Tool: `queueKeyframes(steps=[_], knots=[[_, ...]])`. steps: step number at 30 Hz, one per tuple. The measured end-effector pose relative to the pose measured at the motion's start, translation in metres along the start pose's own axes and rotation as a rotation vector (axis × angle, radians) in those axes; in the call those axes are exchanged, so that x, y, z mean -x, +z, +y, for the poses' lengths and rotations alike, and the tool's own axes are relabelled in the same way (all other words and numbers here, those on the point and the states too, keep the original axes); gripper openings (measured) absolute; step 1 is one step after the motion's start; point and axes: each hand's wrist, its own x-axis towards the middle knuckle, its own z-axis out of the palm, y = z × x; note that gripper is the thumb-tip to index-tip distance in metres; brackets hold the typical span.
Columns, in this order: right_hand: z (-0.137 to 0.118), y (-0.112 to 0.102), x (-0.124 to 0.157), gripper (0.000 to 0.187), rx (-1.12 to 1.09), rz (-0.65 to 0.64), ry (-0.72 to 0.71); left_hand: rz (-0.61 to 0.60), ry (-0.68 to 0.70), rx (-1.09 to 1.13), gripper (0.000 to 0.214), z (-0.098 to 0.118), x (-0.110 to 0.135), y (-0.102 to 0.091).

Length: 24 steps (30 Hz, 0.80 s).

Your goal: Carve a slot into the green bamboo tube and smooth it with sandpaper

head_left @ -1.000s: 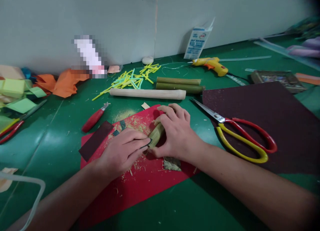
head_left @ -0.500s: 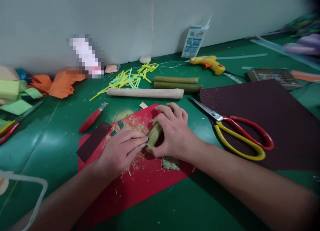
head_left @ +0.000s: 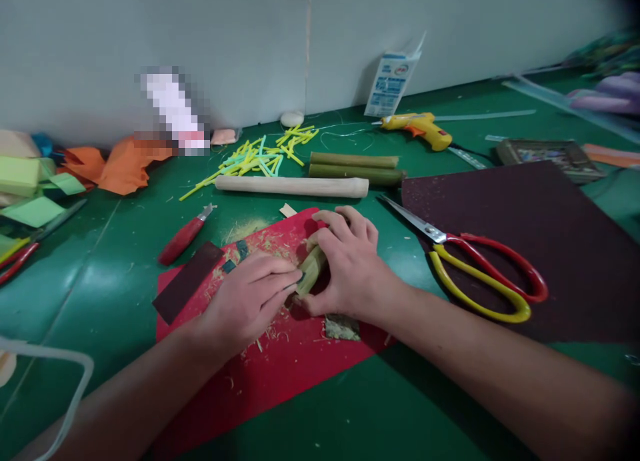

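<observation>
My right hand [head_left: 350, 268] is wrapped round a short green bamboo piece [head_left: 311, 270] and presses it down on a red sheet [head_left: 280, 368]. My left hand [head_left: 247, 301] is closed at the near end of that piece, its fingertips pinching a small dark thing that I cannot make out against the bamboo. Pale shavings lie scattered on the red sheet around both hands. A small square of used sandpaper [head_left: 342, 327] lies just under my right wrist.
On the green table: red-and-yellow scissors [head_left: 480, 268] on a large dark sandpaper sheet [head_left: 540, 234], a red-handled knife [head_left: 184, 237], a dark strip [head_left: 186, 283], a pale wooden rod [head_left: 293, 186], two green bamboo sticks [head_left: 355, 168], coloured strips [head_left: 260, 156], a yellow glue gun [head_left: 420, 128], orange paper [head_left: 115, 168].
My left hand has slid slightly forward along the bamboo piece toward my right hand. The right hand keeps its grip in place.
</observation>
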Motion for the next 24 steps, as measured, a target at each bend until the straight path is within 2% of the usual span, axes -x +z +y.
queueKeyframes(steps=[4, 9, 14, 19, 24], knots=[[0.0, -0.001, 0.0, 0.062, -0.006, -0.004, -0.011, 0.002, -0.02, -0.011, 0.019, -0.001, 0.0, 0.0], [-0.001, -0.001, 0.001, 0.061, -0.004, 0.003, -0.002, -0.001, 0.017, 0.006, 0.017, 0.0, -0.005, 0.001], [0.002, 0.0, 0.001, 0.062, -0.021, 0.015, -0.018, 0.021, -0.012, -0.012, 0.019, 0.004, 0.001, -0.001], [0.006, -0.003, -0.004, 0.061, -0.077, 0.044, -0.003, 0.023, -0.027, 0.006, 0.018, 0.0, -0.004, -0.003], [0.006, -0.004, -0.006, 0.069, -0.183, 0.001, -0.134, 0.085, -0.053, -0.067, 0.018, -0.001, 0.001, -0.009]])
